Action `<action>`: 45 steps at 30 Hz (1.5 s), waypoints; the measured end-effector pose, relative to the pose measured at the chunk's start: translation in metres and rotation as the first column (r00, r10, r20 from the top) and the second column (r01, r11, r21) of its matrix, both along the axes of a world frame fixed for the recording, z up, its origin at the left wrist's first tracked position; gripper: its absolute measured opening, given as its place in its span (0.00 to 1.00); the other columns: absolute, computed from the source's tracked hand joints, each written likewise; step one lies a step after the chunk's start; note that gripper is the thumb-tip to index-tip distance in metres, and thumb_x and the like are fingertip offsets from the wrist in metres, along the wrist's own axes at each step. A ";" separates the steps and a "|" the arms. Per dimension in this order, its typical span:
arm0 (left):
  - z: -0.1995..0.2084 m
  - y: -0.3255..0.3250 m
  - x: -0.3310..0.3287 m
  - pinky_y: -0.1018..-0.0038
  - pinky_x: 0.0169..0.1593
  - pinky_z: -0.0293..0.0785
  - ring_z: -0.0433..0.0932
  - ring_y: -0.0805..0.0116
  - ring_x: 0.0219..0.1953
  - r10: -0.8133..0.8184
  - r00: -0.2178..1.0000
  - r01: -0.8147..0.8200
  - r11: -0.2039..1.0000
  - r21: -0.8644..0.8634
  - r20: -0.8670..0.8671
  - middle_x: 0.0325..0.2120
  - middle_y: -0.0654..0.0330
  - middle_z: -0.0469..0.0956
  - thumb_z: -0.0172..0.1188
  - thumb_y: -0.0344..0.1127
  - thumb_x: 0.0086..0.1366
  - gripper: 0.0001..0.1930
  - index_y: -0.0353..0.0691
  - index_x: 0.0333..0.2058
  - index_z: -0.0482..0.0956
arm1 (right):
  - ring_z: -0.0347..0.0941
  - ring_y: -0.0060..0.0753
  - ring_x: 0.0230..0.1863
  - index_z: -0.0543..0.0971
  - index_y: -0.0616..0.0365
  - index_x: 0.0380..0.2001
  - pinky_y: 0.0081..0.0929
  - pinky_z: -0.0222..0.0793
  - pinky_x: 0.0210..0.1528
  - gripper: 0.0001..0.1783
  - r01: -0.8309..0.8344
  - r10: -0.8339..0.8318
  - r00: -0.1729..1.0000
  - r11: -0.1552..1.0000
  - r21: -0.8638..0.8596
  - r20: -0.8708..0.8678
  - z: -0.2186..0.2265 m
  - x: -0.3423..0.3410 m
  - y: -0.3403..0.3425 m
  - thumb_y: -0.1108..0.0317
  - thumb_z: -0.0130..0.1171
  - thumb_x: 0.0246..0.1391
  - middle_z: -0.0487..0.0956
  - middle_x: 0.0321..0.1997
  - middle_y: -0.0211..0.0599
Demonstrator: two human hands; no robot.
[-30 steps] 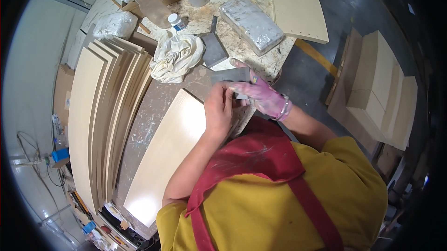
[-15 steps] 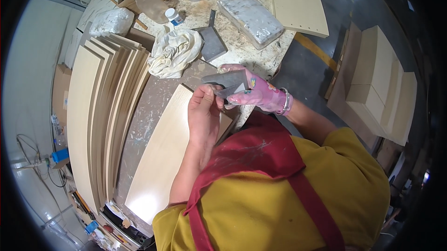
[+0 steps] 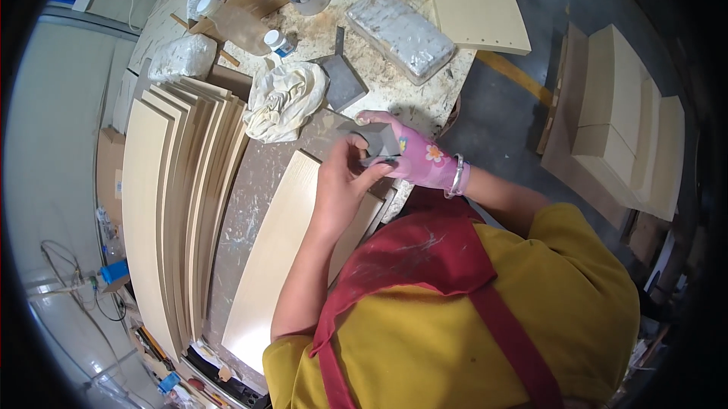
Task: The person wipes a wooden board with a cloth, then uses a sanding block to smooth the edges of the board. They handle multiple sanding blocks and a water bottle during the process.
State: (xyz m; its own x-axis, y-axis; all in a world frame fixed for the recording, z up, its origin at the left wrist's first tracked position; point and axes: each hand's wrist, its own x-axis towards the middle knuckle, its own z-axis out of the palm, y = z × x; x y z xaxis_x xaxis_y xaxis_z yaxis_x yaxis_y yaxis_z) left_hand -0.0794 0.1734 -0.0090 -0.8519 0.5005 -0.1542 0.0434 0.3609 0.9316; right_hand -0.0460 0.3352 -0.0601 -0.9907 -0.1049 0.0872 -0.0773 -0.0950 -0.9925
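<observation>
"Head view: what comes first by size?"

"The stained desk [image 3: 390,98], which reaches beyond the pale panel [image 3: 280,235]. Next, the stack of curved boards [image 3: 152,204], left of that panel."

"And smaller?"

"A wrapped slab [image 3: 402,34], beyond the panel and to its right. Then a crumpled white cloth [image 3: 284,102], just past the panel's far end."

"Where are the hands?"

"Both near the panel's far right corner. The gloved right hand [image 3: 417,155] grips the grey piece [image 3: 381,140] between thumb and fingers. The bare left hand [image 3: 340,185] curls its fingers and thumb around the piece's left end, touching it; with the blur, I cannot tell how firmly they close."

"So how is it handled well?"

"I'd let the gloved hand be the steady side and the bare one make small adjustments. The piece looks thin and bendable, so even pressure near its edges should prevent a crooked crease. I'd also work clear of the panel: a hard corner could mark that smooth face."
</observation>
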 end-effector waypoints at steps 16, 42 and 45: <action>0.016 -0.005 0.007 0.67 0.25 0.63 0.67 0.53 0.19 -0.089 0.908 0.022 0.986 -0.165 -0.410 0.16 0.52 0.65 0.57 0.31 0.61 0.14 0.33 0.19 0.67 | 0.69 0.30 0.52 0.56 0.58 0.62 0.30 0.71 0.50 0.39 -0.224 0.386 0.882 0.849 -0.478 0.271 0.025 0.017 0.040 0.74 0.61 0.48 0.69 0.54 0.37; 0.014 0.003 0.000 0.73 0.29 0.69 0.73 0.69 0.25 -0.037 0.929 -0.113 0.919 -0.378 -0.367 0.28 0.56 0.76 0.71 0.40 0.50 0.20 0.34 0.32 0.71 | 0.65 0.44 0.60 0.66 0.44 0.58 0.30 0.69 0.54 0.32 0.196 -0.049 0.953 0.853 0.483 -0.299 0.032 0.028 0.014 0.75 0.59 0.47 0.63 0.63 0.36; -0.010 -0.007 -0.012 0.77 0.28 0.67 0.69 0.74 0.22 0.026 0.999 -0.025 0.999 -0.035 0.046 0.20 0.61 0.74 0.69 0.38 0.53 0.16 0.34 0.26 0.72 | 0.67 0.43 0.57 0.67 0.45 0.57 0.32 0.71 0.52 0.32 0.231 -0.075 0.932 0.876 0.424 -0.354 0.029 0.028 0.008 0.74 0.61 0.46 0.63 0.63 0.36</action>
